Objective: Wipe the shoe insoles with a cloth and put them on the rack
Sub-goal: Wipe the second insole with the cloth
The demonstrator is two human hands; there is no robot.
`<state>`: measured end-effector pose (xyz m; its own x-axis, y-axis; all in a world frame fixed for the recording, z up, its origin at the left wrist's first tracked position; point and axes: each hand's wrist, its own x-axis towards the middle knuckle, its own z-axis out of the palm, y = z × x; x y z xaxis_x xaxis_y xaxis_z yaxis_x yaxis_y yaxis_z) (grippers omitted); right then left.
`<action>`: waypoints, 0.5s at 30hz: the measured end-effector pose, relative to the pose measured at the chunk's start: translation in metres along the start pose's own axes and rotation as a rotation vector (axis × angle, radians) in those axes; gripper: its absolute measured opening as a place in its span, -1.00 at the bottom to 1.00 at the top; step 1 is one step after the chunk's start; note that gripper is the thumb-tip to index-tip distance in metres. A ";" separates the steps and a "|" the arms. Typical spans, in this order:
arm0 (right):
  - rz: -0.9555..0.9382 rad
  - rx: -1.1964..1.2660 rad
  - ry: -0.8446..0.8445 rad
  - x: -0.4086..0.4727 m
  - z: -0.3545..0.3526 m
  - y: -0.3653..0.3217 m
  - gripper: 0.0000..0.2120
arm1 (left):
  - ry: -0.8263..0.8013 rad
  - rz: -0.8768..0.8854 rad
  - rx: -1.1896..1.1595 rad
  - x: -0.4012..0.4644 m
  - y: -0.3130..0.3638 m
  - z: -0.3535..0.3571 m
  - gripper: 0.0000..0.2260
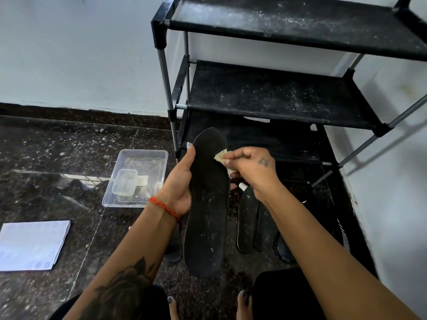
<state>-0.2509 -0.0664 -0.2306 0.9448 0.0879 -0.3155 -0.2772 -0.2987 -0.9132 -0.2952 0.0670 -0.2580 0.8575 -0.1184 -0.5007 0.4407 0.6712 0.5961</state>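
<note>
My left hand (179,181) grips a long black insole (208,204) by its left edge and holds it upright-tilted in front of the rack, toe end up. White dust specks cover its lower half. My right hand (250,168) pinches a small beige cloth (222,158) and presses it against the insole's upper right part. Two more black insoles (253,218) lie on the floor under my right forearm. The black shoe rack (277,98) stands just beyond, its fabric shelves dusty.
A clear plastic tub (138,179) with a smaller clear box inside sits on the dark speckled floor to the left. A pale folded paper (32,244) lies at the far left. White walls stand behind and to the right. My knees and toes show at the bottom.
</note>
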 end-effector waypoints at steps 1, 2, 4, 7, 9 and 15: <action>-0.022 -0.017 0.028 0.002 0.000 0.002 -0.91 | -0.011 -0.016 -0.008 0.000 -0.001 0.000 -0.43; -0.063 -0.051 0.072 0.004 0.001 0.004 -0.90 | -0.016 -0.034 -0.012 0.000 -0.002 -0.001 -0.43; -0.243 -0.200 0.233 0.009 0.000 0.006 -0.89 | -0.018 -0.062 -0.012 0.001 -0.002 -0.002 -0.40; -0.556 -0.322 0.356 0.010 0.003 0.005 -0.84 | -0.009 -0.062 0.000 0.001 -0.002 -0.001 -0.41; -0.709 -0.409 0.298 0.008 0.010 0.008 -0.80 | -0.027 -0.047 0.028 -0.001 -0.003 0.001 -0.44; -0.611 -0.621 0.183 0.017 0.006 0.017 -0.71 | 0.007 -0.060 0.030 0.000 -0.002 -0.002 -0.41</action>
<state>-0.2402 -0.0643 -0.2532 0.9246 0.2633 0.2752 0.3786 -0.7151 -0.5876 -0.2964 0.0671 -0.2608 0.8277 -0.1524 -0.5401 0.4989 0.6406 0.5838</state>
